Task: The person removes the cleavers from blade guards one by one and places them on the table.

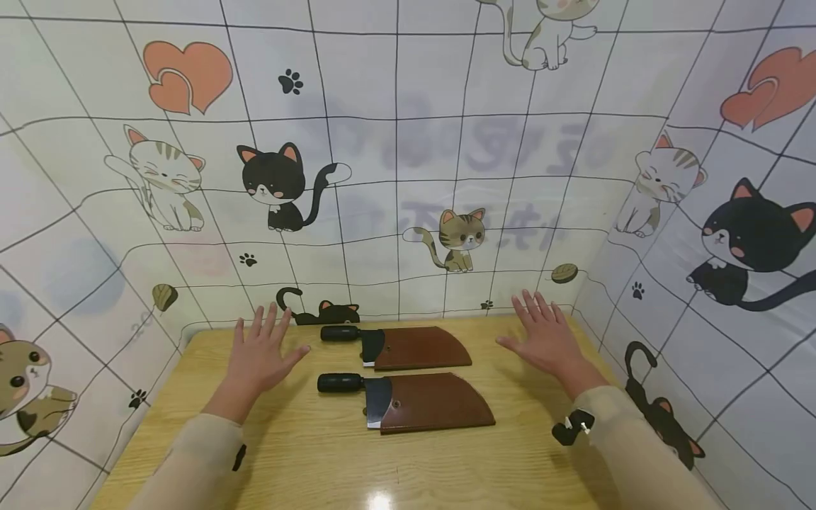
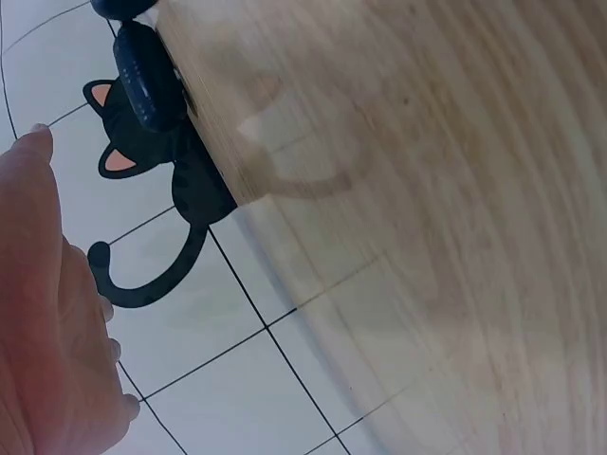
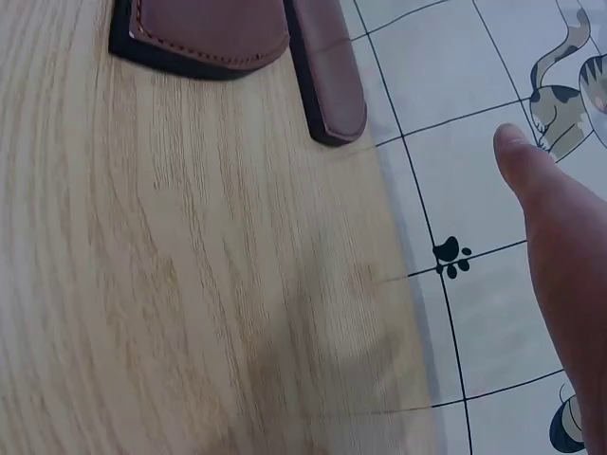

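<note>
Two cleavers in brown leather sheaths lie flat on the wooden table, one behind the other, black handles to the left. The rear cleaver (image 1: 421, 347) is a little smaller in view than the front cleaver (image 1: 436, 402). Left of them my left hand (image 1: 260, 360) is held with fingers spread, holding nothing; its thumb points toward the handles. On the other side my right hand (image 1: 542, 338) is likewise spread, with its thumb toward the sheath tips. In the right wrist view the rounded sheath ends (image 3: 209, 33) show at the top, apart from the thumb.
The wooden table (image 1: 395, 467) meets a white grid-patterned cloth wall (image 1: 395, 163) at the back, printed with cats, hearts and paw marks. Similar cloth stands close along the left and right sides. Dark bands (image 1: 574, 426) with small fittings sit at the wrists.
</note>
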{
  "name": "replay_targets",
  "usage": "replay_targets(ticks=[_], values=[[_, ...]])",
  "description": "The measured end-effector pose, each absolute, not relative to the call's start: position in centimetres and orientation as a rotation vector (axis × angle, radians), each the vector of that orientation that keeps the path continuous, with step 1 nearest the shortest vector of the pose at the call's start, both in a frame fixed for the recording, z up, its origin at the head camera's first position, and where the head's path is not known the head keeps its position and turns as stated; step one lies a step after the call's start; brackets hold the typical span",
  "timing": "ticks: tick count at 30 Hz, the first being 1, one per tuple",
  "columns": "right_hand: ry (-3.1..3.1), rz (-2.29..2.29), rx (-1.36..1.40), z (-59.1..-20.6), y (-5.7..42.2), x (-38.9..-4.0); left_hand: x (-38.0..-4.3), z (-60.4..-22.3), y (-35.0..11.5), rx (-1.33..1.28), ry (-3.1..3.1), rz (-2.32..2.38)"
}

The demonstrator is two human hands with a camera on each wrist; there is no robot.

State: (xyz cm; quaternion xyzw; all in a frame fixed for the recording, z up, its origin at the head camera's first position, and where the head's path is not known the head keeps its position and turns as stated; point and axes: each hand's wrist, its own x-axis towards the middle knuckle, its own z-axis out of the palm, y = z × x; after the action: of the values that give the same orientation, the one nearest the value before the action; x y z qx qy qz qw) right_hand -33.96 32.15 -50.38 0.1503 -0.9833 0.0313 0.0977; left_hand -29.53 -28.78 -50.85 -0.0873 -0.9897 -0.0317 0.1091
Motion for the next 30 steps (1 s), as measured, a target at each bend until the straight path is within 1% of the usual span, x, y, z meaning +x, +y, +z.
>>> replay_targets(ticks=[10, 16, 30], values=[[-2.833, 0.163, 0.562, -50.8, 31.0, -32.2, -28.4, -51.2, -26.9, -0.316, -2.889, -0.112], [-2.756, 0.258, 0.624, -51.4, 29.6, -30.9, -28.2, -52.2, -25.8, -0.392, -2.849, -0.094], [-2.787, 0.635, 0.730, -53.0, 25.7, -28.0, -27.4, -52.9, -23.0, -0.540, -2.743, -0.263]])
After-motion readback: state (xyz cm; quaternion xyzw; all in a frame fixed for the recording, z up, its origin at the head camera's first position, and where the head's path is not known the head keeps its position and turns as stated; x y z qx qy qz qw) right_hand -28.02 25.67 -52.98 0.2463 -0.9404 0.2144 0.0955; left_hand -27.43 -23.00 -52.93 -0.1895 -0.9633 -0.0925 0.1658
